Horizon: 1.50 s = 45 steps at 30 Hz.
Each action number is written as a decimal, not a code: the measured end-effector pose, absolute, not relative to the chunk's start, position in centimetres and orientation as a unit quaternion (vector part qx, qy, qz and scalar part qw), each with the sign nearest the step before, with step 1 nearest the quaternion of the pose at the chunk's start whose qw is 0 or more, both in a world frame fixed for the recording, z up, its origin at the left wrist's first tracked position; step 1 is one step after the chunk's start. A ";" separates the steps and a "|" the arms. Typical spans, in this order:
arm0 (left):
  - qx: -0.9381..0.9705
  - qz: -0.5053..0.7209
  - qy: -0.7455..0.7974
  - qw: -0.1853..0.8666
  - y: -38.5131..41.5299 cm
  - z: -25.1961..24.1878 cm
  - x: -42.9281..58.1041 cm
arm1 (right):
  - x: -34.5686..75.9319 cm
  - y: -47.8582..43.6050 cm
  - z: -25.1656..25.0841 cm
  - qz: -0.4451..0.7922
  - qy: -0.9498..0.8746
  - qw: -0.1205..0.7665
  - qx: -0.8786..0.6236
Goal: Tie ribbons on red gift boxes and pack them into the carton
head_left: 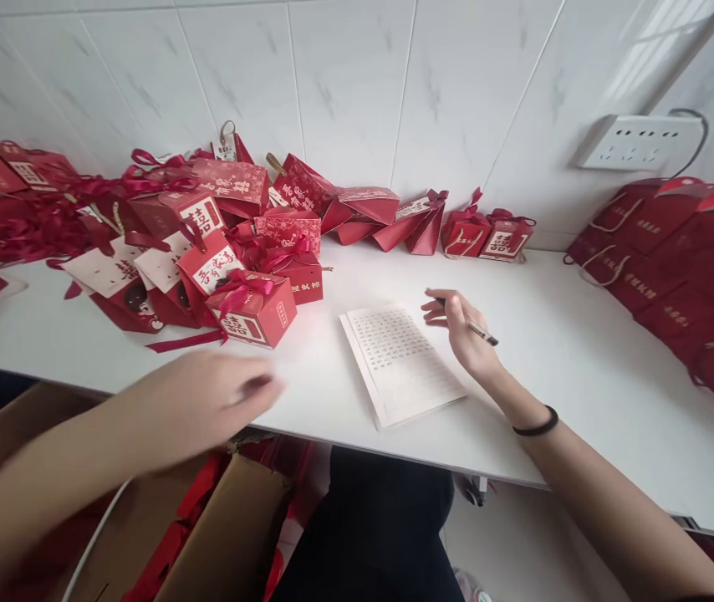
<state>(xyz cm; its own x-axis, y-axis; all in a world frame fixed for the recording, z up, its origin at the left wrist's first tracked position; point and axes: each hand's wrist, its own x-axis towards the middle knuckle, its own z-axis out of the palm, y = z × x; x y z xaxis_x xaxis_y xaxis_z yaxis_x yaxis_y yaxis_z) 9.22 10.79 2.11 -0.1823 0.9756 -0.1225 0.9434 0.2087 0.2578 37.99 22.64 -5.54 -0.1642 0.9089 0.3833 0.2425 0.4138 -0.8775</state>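
Observation:
My right hand (465,333) rests on the white table (583,368) beside an open notebook (398,363), its fingers closed round a pen (481,333). A black hair band sits on that wrist. My left hand (206,400) hovers over the table's front edge, smeared by motion, so its fingers cannot be made out. The nearest thing to it is a red gift box with a ribbon bow (255,309), a little beyond it.
Several red gift boxes and ribbons (162,217) are heaped along the tiled wall at left and centre. Flat red paper bags (676,267) are stacked at right under a wall socket (640,140). Cardboard boxes (225,535) with red items stand below the table.

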 end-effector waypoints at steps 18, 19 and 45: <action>0.830 0.039 0.505 0.234 25.9 -4.9 19.3 | 36.0 20.8 -7.3 0.389 -0.672 0.394 -0.492; 0.827 0.035 0.506 0.242 25.9 -4.9 19.3 | 35.9 20.9 -7.3 0.378 -0.680 0.401 -0.484; 0.798 0.023 0.520 0.303 26.0 -5.1 19.6 | 35.8 20.7 -7.2 0.345 -0.708 0.335 -0.518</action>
<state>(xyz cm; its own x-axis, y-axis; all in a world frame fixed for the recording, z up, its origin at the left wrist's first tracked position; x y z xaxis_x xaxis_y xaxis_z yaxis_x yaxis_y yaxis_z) 19.57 25.98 -5.14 0.4582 0.8442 -0.2781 0.8161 -0.2757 0.5079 35.75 20.70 -7.17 -0.2401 0.9638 0.1162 0.5015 0.2257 -0.8352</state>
